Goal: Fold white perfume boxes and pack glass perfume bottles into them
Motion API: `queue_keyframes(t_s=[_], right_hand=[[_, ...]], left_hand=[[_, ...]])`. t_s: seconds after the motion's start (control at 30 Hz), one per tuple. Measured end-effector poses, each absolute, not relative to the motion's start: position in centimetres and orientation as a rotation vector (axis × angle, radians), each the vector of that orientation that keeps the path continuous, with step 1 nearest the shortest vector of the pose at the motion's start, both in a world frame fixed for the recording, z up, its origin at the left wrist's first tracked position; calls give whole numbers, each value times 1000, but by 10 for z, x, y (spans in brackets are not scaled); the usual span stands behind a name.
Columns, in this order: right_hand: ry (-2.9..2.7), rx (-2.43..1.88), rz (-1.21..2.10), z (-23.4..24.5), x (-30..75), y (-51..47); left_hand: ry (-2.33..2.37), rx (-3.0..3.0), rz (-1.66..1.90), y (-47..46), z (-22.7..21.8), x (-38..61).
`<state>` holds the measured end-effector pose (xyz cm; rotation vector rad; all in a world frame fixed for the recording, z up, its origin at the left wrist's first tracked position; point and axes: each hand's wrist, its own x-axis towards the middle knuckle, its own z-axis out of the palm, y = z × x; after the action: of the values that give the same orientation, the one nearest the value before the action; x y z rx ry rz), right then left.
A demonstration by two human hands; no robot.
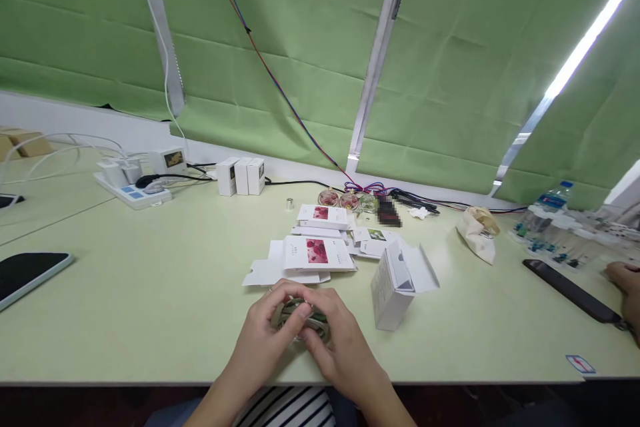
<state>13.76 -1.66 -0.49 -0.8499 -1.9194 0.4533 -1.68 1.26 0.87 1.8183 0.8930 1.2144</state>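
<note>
Near the front edge of the table, my left hand (274,320) and my right hand (336,334) close around a round, glassy-looking greenish object (316,326). Fingertips and thumbs of both hands meet over its top and hide much of it, so its exact kind is unclear. Just beyond my hands lie flattened white cartons, one with a red flower picture (317,251) and another with a green picture (377,235). To the right of my right hand stands an upright white box (393,294) with its flap open and something white inside.
Round clear containers (349,200) with red contents sit at the back beside cables. Small white boxes (242,176) and a power strip (134,192) are back left. Phones lie at left (33,270) and right (570,288). Another person's hand (625,284) rests at far right.
</note>
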Motion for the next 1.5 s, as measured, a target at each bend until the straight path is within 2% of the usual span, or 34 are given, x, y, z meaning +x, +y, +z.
queue_keyframes(t_s=[0.77,1.07,1.33,1.5], right_hand=[[-1922,-860,432,-4,137,-16],[-1933,-884,313,-9,137,-16],[-1800,-951,564,-11,143,-10],[-1722,-867,403,1,144,-15]], left_hand=[[894,1831,1210,13,9,-17],[923,1724,1216,13,7,-17],[882,1650,1261,14,12,-14],[896,1730,1255,10,8,-14]])
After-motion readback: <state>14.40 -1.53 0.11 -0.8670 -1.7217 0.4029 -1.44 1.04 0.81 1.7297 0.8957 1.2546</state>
